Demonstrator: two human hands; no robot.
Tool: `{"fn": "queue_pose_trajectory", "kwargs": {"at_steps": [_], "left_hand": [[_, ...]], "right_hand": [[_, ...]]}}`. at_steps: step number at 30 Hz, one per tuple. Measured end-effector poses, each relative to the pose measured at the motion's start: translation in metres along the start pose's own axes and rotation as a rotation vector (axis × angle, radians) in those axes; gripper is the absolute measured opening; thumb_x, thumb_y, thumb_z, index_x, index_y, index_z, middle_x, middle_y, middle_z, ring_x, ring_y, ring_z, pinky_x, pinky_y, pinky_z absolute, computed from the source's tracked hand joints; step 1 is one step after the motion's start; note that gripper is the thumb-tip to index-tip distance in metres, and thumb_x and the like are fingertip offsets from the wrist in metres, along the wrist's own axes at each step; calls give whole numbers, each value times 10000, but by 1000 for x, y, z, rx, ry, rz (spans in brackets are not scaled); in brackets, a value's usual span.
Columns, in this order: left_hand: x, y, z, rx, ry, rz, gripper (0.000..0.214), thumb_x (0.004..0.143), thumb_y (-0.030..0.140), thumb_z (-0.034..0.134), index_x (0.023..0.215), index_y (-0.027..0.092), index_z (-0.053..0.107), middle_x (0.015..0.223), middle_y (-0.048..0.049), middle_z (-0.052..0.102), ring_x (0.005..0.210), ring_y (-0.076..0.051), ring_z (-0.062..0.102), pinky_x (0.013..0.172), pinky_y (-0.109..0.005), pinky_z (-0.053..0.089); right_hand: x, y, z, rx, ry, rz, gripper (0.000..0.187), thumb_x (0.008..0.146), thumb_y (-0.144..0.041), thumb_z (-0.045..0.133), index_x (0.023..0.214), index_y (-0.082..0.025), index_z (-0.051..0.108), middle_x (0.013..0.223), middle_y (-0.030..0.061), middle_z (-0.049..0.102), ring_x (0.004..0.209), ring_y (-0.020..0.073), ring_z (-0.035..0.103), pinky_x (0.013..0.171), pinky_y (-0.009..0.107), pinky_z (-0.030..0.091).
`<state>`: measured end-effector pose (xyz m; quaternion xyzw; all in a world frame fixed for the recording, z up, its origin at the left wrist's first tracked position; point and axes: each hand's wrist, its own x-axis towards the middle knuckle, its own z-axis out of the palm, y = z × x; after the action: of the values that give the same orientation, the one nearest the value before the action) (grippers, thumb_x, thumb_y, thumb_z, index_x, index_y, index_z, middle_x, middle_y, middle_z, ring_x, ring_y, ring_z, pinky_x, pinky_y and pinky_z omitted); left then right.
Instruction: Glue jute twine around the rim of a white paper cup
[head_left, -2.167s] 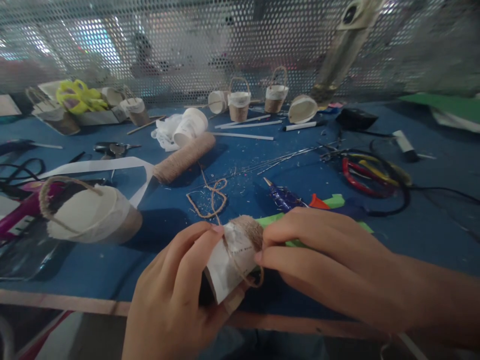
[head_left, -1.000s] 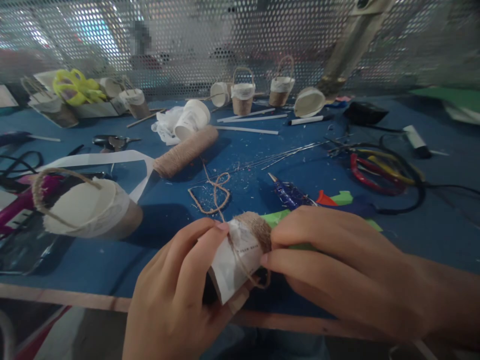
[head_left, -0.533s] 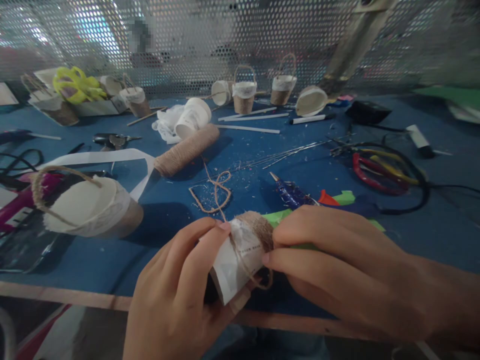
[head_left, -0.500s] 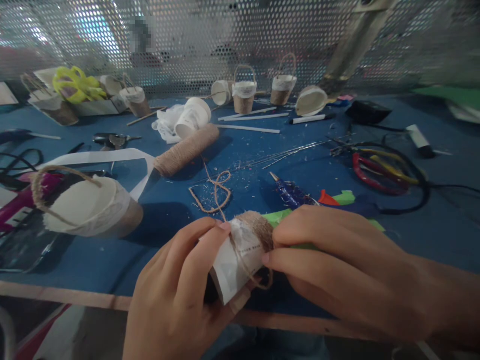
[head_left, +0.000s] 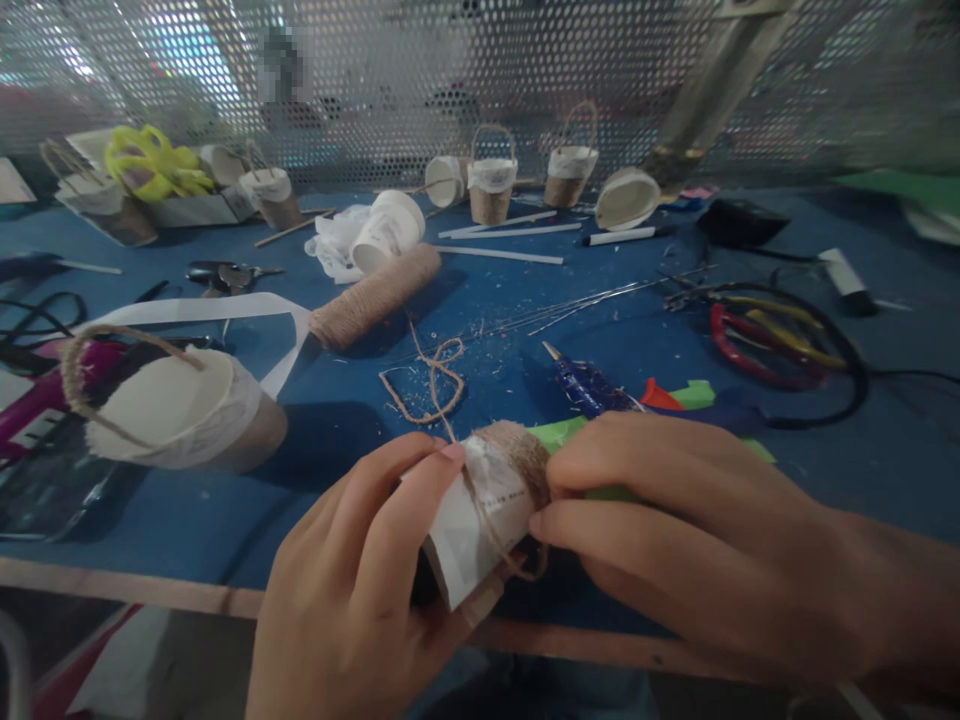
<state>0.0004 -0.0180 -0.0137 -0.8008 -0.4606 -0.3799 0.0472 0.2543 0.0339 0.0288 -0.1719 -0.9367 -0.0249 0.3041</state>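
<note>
A white paper cup (head_left: 480, 525) lies tilted between my hands near the table's front edge, its far end wrapped in brown twine (head_left: 525, 455). My left hand (head_left: 367, 560) is closed around the cup's open end, with the thumb side underneath. My right hand (head_left: 675, 530) pinches at the wrapped end, fingertips against the twine; a loose loop of it hangs by them. From the cup the strand runs over the left fingertips to a tangle on the table and on to a twine spool (head_left: 375, 300).
A finished twine-handled basket (head_left: 247, 430) lies at left by a magenta glue gun (head_left: 52, 400). A blue glue gun (head_left: 585, 385) and red-handled pliers (head_left: 757, 350) are at right. Small baskets (head_left: 493, 195), white glue sticks (head_left: 517, 232) and yellow scissors (head_left: 150, 165) stand or lie farther back.
Almost nothing differs. The view has shifted very slightly; both hands stay on the cup and the twine in the same pose.
</note>
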Motion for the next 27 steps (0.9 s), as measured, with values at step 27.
{"fn": "queue_pose_trajectory", "kwargs": {"at_steps": [27], "left_hand": [[6,1,1,87,32,52,459,1044,438,711,1382,150,595,1286,-126,750,1129,-238,760,922,-331,627]], "right_hand": [[7,-1,-4,5,12,-6,143,1066,-121,490,1084,-160,626,966,63,753,881,183,688,769,314,576]]}}
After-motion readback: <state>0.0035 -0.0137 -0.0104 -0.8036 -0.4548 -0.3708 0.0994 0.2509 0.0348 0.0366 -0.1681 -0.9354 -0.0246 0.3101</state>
